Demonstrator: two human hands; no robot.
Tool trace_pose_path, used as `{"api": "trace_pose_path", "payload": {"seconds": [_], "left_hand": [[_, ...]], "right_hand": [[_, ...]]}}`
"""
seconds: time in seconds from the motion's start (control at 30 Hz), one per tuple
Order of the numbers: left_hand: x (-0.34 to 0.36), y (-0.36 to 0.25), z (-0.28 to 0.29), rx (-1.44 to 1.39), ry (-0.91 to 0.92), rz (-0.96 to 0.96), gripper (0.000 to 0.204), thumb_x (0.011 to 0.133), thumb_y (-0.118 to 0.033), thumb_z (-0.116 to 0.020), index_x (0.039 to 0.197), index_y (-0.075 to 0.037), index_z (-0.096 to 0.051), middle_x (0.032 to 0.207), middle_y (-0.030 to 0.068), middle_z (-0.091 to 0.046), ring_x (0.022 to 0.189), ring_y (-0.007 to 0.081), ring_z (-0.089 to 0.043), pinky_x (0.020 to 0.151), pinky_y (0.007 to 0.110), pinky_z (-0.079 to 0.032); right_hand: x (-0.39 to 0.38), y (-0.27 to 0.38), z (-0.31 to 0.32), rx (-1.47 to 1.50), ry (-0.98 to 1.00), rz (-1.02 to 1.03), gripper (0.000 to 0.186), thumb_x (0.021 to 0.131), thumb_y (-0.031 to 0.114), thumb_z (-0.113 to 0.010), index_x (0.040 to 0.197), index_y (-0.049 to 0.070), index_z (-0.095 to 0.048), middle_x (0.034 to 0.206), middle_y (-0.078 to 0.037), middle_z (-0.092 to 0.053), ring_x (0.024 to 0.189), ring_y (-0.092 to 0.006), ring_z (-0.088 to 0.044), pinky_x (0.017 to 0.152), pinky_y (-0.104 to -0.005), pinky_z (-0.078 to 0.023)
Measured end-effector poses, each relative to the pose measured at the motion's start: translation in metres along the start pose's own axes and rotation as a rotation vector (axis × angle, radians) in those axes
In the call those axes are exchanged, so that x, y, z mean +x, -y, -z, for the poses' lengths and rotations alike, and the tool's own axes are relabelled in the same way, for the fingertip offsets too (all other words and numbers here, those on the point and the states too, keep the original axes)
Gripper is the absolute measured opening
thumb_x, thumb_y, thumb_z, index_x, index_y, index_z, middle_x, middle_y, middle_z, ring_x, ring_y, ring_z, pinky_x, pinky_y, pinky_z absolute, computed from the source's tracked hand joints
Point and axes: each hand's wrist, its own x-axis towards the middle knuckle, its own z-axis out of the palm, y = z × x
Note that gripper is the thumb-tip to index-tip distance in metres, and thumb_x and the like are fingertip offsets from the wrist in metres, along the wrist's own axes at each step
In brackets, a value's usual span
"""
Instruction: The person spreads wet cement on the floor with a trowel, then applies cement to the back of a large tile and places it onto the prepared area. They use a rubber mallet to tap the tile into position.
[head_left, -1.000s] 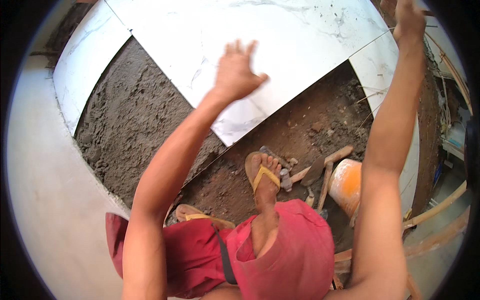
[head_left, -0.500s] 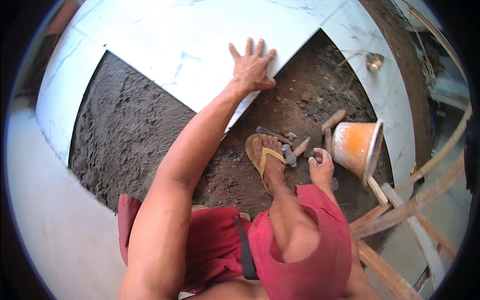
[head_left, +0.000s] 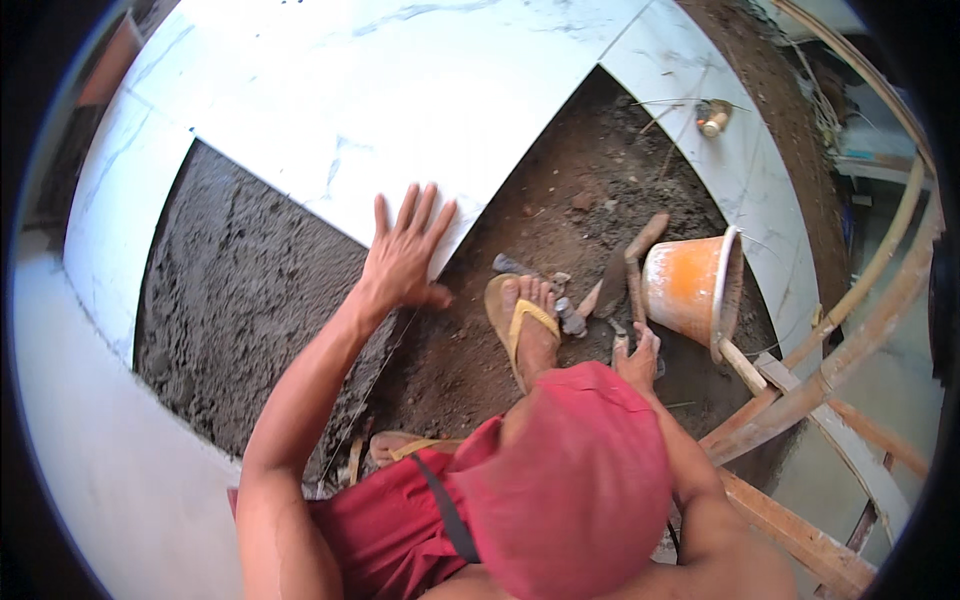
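My left hand point(head_left: 405, 258) lies with fingers spread on the near corner of a large white marbled tile point(head_left: 290, 110), its thumb past the tile's edge. Low on the right, my right hand point(head_left: 640, 358) is closed at the lower end of a wooden handle point(head_left: 635, 290); what sits within the fingers is mostly hidden. Beside that handle is a trowel point(head_left: 612, 288) with a dark blade, on the soil. Grey lumps point(head_left: 570, 318) lie by my sandalled foot point(head_left: 528, 325). Touching the tools is an orange bucket point(head_left: 685, 282), tipped on its side and crusted with white.
Wet grey mortar point(head_left: 255, 250) spreads on the left, with a thin string point(head_left: 385, 360) along its edge. Bare soil point(head_left: 570, 190) fills the gap on the right. A small roll-like object point(head_left: 713, 120) sits on the far right tile. Wooden poles point(head_left: 830, 390) stand at the right.
My left hand has slid nearer along the tile to its corner. My right hand has moved down slightly and closed by the wooden handle. My body has leaned forward, shifting the view.
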Motion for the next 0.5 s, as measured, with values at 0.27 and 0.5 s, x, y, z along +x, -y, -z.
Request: {"api": "trace_pose_path", "payload": {"seconds": [0.27, 0.5], "left_hand": [[0.031, 0.009, 0.028, -0.158, -0.102, 0.137, 0.118, 0.065, -0.083, -0.052, 0.151, -0.016, -0.007, 0.155, 0.0222, -0.001, 0.144, 0.0368, 0.003, 0.114, 0.058, -0.001], [0.087, 0.042, 0.036, -0.252, -0.077, 0.438, 0.085, 0.085, -0.048, -0.06, 0.15, -0.015, -0.018, 0.154, 0.0247, -0.009, 0.143, 0.0398, -0.008, 0.113, 0.059, -0.012]], "right_hand": [[0.001, -0.031, -0.003, 0.149, 0.015, -0.177, 0.038, 0.084, 0.023, -0.064, 0.116, 0.006, -0.049, 0.092, -0.011, -0.062, 0.087, -0.0268, -0.061, 0.08, -0.0407, -0.047], [0.028, -0.07, 0.005, 0.676, 0.343, -0.73, 0.056, 0.095, 0.053, -0.04, 0.133, 0.012, -0.042, 0.072, -0.012, -0.064, 0.047, -0.0175, -0.057, 0.039, -0.0299, -0.044]]}}
